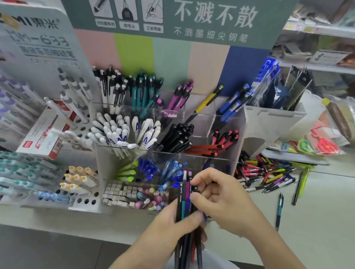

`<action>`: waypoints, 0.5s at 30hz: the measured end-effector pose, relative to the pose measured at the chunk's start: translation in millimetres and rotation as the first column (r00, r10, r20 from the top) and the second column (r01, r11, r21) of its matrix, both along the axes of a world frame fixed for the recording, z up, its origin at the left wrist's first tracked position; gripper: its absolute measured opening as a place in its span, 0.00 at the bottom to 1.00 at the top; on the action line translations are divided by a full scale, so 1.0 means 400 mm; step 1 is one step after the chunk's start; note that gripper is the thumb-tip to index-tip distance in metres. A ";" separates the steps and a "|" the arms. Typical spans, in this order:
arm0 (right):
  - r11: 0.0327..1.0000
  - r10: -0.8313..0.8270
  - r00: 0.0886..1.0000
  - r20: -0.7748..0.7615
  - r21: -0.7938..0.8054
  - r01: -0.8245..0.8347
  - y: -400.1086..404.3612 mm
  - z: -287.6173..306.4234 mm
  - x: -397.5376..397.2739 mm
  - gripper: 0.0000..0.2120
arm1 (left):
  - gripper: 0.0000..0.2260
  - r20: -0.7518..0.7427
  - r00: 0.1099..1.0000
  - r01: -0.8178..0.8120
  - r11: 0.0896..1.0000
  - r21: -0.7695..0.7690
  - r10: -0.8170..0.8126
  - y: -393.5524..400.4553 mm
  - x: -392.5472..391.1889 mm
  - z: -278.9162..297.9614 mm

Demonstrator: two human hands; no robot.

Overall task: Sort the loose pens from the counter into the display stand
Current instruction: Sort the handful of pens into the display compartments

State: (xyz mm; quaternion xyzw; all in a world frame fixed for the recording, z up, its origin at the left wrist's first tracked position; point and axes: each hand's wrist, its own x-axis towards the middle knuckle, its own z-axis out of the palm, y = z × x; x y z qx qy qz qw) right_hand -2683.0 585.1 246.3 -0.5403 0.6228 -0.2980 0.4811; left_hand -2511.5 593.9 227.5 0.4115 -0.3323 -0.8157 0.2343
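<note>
A bundle of pens [185, 207] is gripped by the left hand [176, 221]; one pen is pinched by the right hand [220, 195], probably to be matched next to its compartment in the display stand [229, 120].

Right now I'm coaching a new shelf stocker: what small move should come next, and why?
Probably pull one pen free with the right hand, whose fingers already pinch the top of the bundle of pens gripped by the left hand, then drop it into its colour's compartment in the display stand.

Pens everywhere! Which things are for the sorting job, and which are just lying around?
For the job:
bundle of pens gripped by left hand
right hand picking at it
pile of loose pens
clear display stand

Just lying about:
red-and-white box
erasers
scissors packets
</note>
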 end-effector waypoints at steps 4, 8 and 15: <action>0.998 -0.004 0.997 0.083 0.067 -0.002 -0.011 -0.009 -0.023 0.08 | 0.27 -0.135 0.986 -0.064 0.969 0.237 0.098 -0.006 -0.008 0.005; 0.988 -0.034 0.980 0.196 0.151 0.004 -0.014 -0.010 -0.038 0.07 | 0.31 -0.167 0.980 -0.062 0.968 0.244 0.105 -0.007 -0.002 -0.003; 0.972 0.005 0.956 0.293 0.222 -0.073 -0.007 -0.019 -0.080 0.09 | 0.17 -0.102 0.993 -0.041 0.984 0.174 0.059 -0.010 -0.001 -0.006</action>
